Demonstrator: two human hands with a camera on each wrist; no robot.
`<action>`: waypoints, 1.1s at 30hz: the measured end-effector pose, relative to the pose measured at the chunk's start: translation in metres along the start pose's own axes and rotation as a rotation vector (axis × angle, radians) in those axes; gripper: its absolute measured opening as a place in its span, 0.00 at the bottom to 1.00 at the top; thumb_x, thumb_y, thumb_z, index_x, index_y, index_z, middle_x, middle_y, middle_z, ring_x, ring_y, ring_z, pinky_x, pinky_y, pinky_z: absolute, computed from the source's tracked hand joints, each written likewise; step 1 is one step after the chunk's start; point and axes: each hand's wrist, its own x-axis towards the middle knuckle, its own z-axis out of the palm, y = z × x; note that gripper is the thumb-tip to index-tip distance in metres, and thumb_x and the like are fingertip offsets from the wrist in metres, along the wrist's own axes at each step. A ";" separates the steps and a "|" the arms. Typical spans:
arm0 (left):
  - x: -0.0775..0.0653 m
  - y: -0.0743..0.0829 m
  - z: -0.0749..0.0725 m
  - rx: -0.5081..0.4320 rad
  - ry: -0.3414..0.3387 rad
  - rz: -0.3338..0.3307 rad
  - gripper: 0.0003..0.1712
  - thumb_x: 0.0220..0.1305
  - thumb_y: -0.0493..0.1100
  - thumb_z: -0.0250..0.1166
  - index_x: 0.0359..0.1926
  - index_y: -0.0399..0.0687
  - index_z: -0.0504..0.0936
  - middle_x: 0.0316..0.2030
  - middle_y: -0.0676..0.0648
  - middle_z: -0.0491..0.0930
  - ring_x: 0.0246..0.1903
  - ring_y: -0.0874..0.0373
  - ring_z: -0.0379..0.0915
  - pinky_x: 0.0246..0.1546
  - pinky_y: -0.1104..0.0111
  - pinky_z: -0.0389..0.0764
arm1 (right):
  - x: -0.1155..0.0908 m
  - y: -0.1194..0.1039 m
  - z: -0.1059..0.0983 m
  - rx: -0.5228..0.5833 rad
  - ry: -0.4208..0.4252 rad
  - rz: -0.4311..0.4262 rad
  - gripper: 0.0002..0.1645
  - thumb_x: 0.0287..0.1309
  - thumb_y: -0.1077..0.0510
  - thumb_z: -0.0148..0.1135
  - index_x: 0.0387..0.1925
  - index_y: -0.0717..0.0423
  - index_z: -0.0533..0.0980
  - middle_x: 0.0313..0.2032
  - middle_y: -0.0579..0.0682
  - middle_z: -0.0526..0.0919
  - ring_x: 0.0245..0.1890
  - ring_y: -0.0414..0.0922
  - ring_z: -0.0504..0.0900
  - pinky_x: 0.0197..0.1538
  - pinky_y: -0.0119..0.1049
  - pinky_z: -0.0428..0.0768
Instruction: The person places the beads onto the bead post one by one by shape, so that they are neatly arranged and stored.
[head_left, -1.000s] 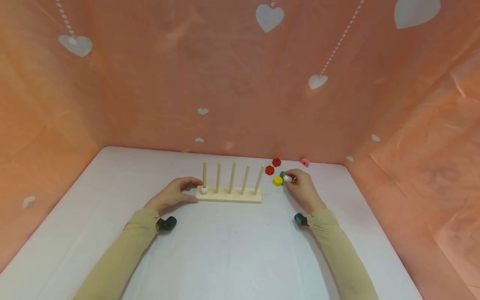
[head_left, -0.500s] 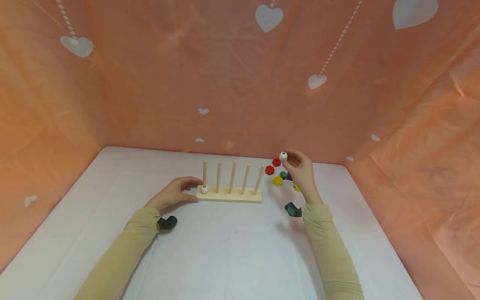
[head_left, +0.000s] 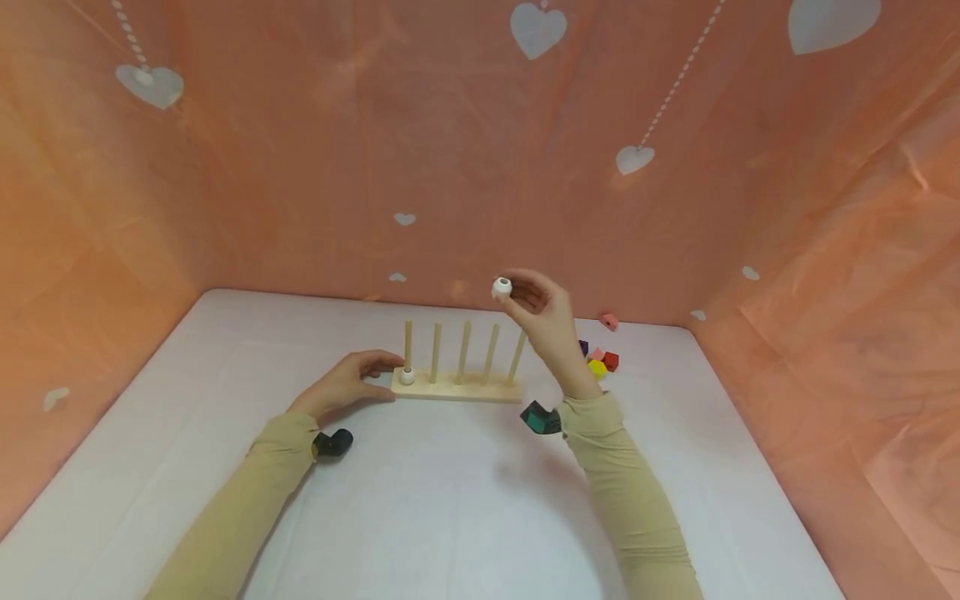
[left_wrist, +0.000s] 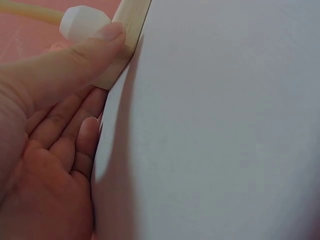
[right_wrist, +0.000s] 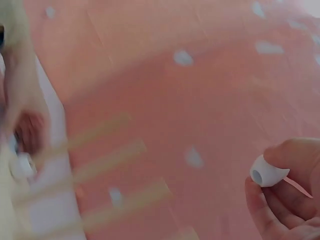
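A pale wooden board (head_left: 457,390) with several upright pegs stands on the table. One white bead (head_left: 407,377) sits low on its leftmost peg. At that end, my left hand (head_left: 341,387) holds the board, thumb at the front and fingers behind; the left wrist view shows the thumb (left_wrist: 75,62) on the wood close to the threaded bead. My right hand (head_left: 551,325) is raised above the right-hand pegs and pinches a second white bead (head_left: 502,288) between thumb and fingertips. In the right wrist view the hole of the pinched bead (right_wrist: 270,172) is visible.
Right of the board lie loose beads: yellow (head_left: 597,369), red (head_left: 611,362), dark purple (head_left: 583,348) and pink (head_left: 609,322), partly hidden by the right forearm. A pink cloth (head_left: 450,167) with white hearts rises behind the white table (head_left: 450,500).
The right hand has lifted the white bead from among the loose beads and carried it up and left, over the board. The left hand has stayed at the board's left end.
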 end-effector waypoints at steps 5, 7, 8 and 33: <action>0.000 0.001 -0.001 0.004 -0.011 0.004 0.34 0.50 0.38 0.75 0.59 0.40 0.74 0.59 0.41 0.73 0.62 0.46 0.63 0.63 0.52 0.61 | 0.000 -0.016 0.041 0.006 -0.134 -0.038 0.18 0.57 0.72 0.62 0.50 0.69 0.76 0.46 0.60 0.80 0.45 0.53 0.79 0.50 0.40 0.80; 0.000 0.001 -0.001 -0.001 -0.006 -0.005 0.33 0.51 0.38 0.74 0.59 0.41 0.74 0.59 0.42 0.73 0.62 0.47 0.63 0.63 0.53 0.61 | -0.001 -0.024 0.055 -0.008 -0.172 -0.058 0.18 0.56 0.73 0.62 0.50 0.70 0.75 0.46 0.62 0.80 0.45 0.54 0.79 0.51 0.42 0.79; 0.000 0.001 -0.001 -0.003 -0.005 -0.007 0.33 0.51 0.38 0.74 0.59 0.41 0.74 0.58 0.42 0.73 0.62 0.47 0.63 0.63 0.52 0.61 | -0.002 -0.027 0.061 -0.020 -0.183 -0.069 0.18 0.56 0.73 0.61 0.50 0.71 0.75 0.45 0.63 0.80 0.45 0.55 0.79 0.51 0.43 0.79; 0.000 -0.001 -0.002 -0.008 -0.011 0.009 0.33 0.51 0.37 0.74 0.59 0.39 0.74 0.57 0.42 0.75 0.60 0.47 0.64 0.63 0.52 0.62 | 0.001 -0.003 0.104 -0.074 -0.204 -0.018 0.17 0.57 0.73 0.61 0.49 0.72 0.75 0.46 0.67 0.79 0.48 0.58 0.78 0.53 0.45 0.77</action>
